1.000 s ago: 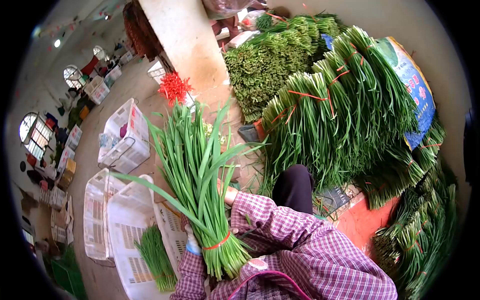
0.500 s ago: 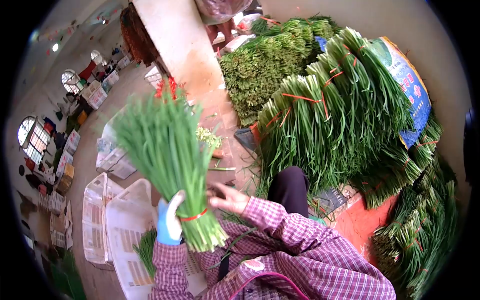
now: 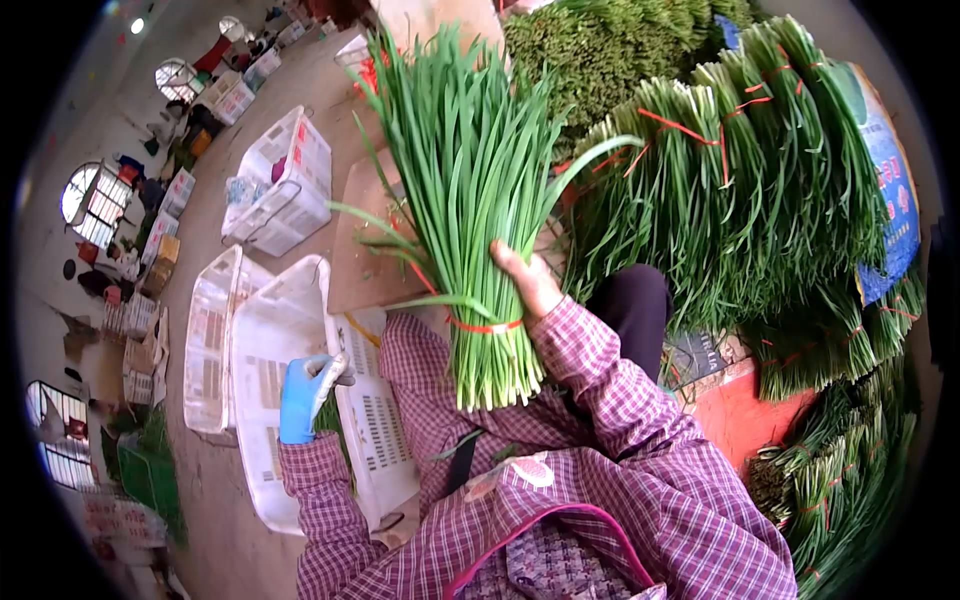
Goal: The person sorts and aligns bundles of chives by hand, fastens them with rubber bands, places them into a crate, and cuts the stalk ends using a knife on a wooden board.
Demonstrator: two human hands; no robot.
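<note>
A bunch of garlic chives (image 3: 480, 200) stands nearly upright in front of me, bound near its pale cut ends by a red band (image 3: 487, 327). My bare right hand (image 3: 530, 282) is wrapped round its right side, above the band, with the thumb in front. A few loose blades bend out from the bunch on both sides. My left hand (image 3: 318, 388), in a white and blue glove, is apart from the bunch, over the white plastic crate (image 3: 268, 400). Its fingers are curled in, and whether anything small is between them is hidden. Some chives (image 3: 330, 420) lie in that crate.
Banded chives (image 3: 740, 190) are heaped at the right beside a printed blue sack (image 3: 890, 190). More bundles (image 3: 835, 480) lie below by a red sheet (image 3: 750, 410). Another white crate (image 3: 285, 185) stands on the floor farther left. A low brown board (image 3: 365, 260) is behind the bunch.
The bunch has passed from my left hand to my right and now stands more upright, farther right. My left hand has let go and moved down-left over the crate. The view has shifted.
</note>
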